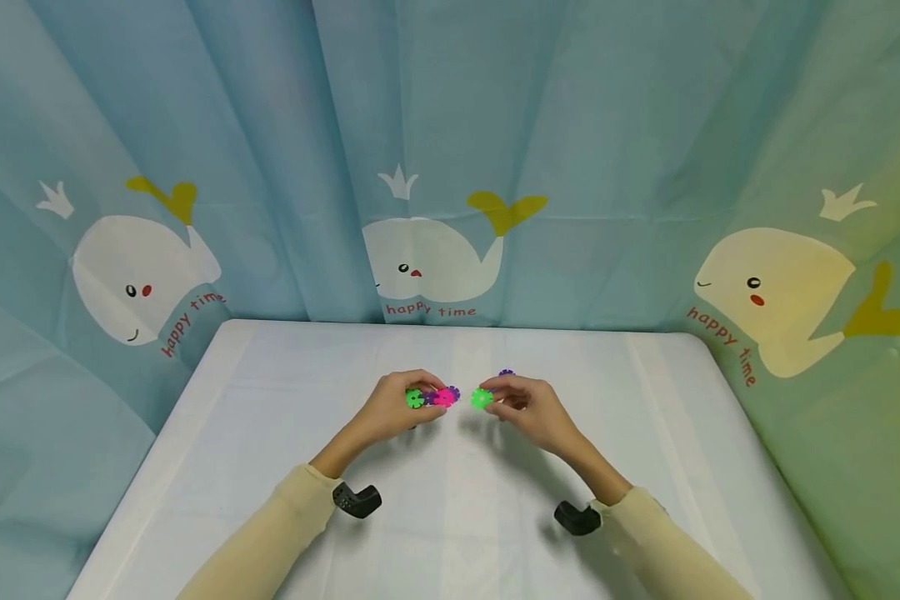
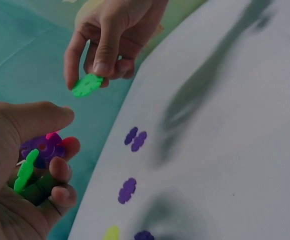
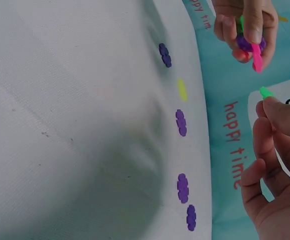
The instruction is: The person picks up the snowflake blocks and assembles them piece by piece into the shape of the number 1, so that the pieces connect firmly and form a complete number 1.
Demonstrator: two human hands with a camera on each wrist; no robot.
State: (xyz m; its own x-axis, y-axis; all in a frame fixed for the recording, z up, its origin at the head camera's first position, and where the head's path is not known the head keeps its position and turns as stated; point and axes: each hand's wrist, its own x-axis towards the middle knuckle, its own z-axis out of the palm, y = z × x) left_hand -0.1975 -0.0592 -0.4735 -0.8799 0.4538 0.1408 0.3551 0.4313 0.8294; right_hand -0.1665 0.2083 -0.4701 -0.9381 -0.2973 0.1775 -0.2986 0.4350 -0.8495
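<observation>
My left hand point(image 1: 384, 410) holds a small joined cluster of plastic snowflake discs above the white table. In the cluster are a green disc point(image 2: 26, 171), a purple disc point(image 2: 41, 148) and a pink disc point(image 3: 257, 58). Facing it, my right hand point(image 1: 537, 410) pinches a single bright green snowflake disc point(image 1: 482, 398) by its edge, between thumb and fingertips. A short gap separates this disc from the cluster. In the left wrist view, the fingers of the left hand curl around part of the cluster and hide some of it.
Several purple discs point(image 3: 181, 123) and a yellow disc point(image 3: 182, 90) lie on the white table point(image 1: 450, 508), toward its back edge. Behind the table hangs a blue curtain point(image 1: 607, 125) with whale prints. Black devices point(image 1: 357, 501) sit at both wrists.
</observation>
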